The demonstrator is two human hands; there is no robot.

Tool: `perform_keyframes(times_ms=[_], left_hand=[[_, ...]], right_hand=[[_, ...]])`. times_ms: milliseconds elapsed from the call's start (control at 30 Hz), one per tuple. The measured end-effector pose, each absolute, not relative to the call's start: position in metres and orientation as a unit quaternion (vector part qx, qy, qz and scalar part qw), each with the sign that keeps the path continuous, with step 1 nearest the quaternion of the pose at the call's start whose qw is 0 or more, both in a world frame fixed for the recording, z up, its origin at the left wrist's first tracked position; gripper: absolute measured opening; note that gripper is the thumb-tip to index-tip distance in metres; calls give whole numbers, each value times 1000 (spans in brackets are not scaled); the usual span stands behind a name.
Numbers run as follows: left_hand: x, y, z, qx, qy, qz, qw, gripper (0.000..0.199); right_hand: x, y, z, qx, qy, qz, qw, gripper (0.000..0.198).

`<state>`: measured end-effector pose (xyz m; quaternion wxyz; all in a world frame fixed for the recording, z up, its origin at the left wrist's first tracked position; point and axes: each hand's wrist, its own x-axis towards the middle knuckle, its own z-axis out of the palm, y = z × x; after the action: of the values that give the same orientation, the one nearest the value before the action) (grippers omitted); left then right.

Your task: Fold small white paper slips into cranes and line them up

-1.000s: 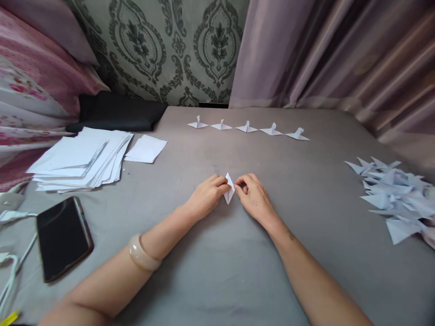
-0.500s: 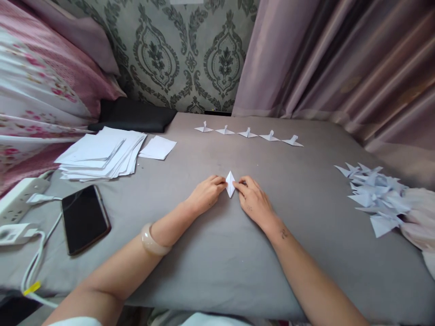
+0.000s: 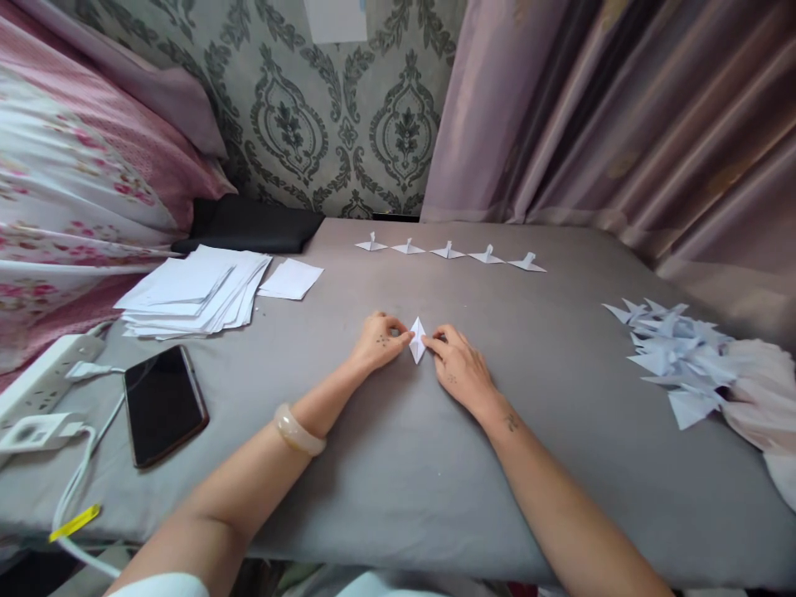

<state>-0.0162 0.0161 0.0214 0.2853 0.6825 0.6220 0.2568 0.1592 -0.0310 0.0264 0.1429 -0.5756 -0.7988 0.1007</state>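
Between my two hands, at the middle of the table, is a small white folded paper (image 3: 418,341) shaped like a narrow diamond with a crease down its length. My left hand (image 3: 381,339) has its thumb and fingers closed at the paper's left edge. On the opposite edge, the thumb and curled fingers of my right hand (image 3: 458,362) pinch the paper. The fingertips cover both side corners, while the upper and lower points show.
Several folded paper cranes (image 3: 448,249) stand in a row at the back. A pile of folded paper (image 3: 681,352) lies right. At left are a stack of paper sheets (image 3: 186,294), a loose sheet (image 3: 291,279), a phone (image 3: 165,406) and a power strip (image 3: 46,385) with cables.
My left hand has turned, so more of its back shows and its thumb reaches to the paper. My right hand stays at the right edge. The whole view has shifted slightly.
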Motion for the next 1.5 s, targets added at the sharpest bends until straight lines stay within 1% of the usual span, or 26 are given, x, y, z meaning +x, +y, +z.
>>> perform_keyframes(times_ms=[67,133,233,267,333,433,533,600,667,800,867,933,1000,1100,1167,1233,1300,1367,1433,1500], left_hand=[[-10,17,19,695,622,247,264,18],[-7,16,16,700,622,246,251,15],[-8,13,14,694,608,275,271,11],[-8,12,15,683,598,292,301,12],[-9,8,17,632,572,340,398,18],[-6,4,23,501,517,419,554,27],[0,2,29,417,464,479,617,30],[3,0,32,394,441,497,635,34],[4,-1,33,379,427,497,653,40],[5,-3,33,369,427,478,673,49],[5,-4,33,385,431,468,668,49],[5,-5,32,415,434,461,654,45],[4,-4,30,459,444,457,619,39],[1,-1,25,534,482,473,508,34],[-3,2,22,561,510,489,432,32],[-8,5,19,576,526,492,387,28],[-12,7,18,594,532,483,361,22],[-14,8,18,619,531,464,345,19],[-15,8,19,650,520,438,340,23],[-15,7,21,691,497,397,344,29]], right_hand=[[161,-32,27,-572,-799,108,152,41],[162,-33,26,-569,-797,118,164,41],[163,-32,22,-565,-783,151,210,40],[163,-30,20,-566,-771,169,237,40],[163,-26,16,-574,-723,222,314,36],[162,-20,14,-583,-594,354,427,28],[156,-20,20,-547,-487,494,468,35],[151,-23,27,-523,-456,543,473,38],[146,-27,32,-519,-442,551,481,39],[144,-28,32,-528,-433,523,510,36],[145,-28,29,-530,-439,506,519,33],[147,-27,26,-534,-464,477,521,30],[149,-28,24,-545,-517,411,516,23],[155,-31,24,-566,-633,218,482,15],[159,-32,25,-570,-699,77,425,19],[160,-33,27,-573,-744,-13,342,24],[158,-35,29,-569,-783,-37,249,26],[155,-39,31,-558,-812,-15,171,25],[154,-44,32,-552,-822,22,136,27],[156,-46,32,-562,-812,64,141,33]])
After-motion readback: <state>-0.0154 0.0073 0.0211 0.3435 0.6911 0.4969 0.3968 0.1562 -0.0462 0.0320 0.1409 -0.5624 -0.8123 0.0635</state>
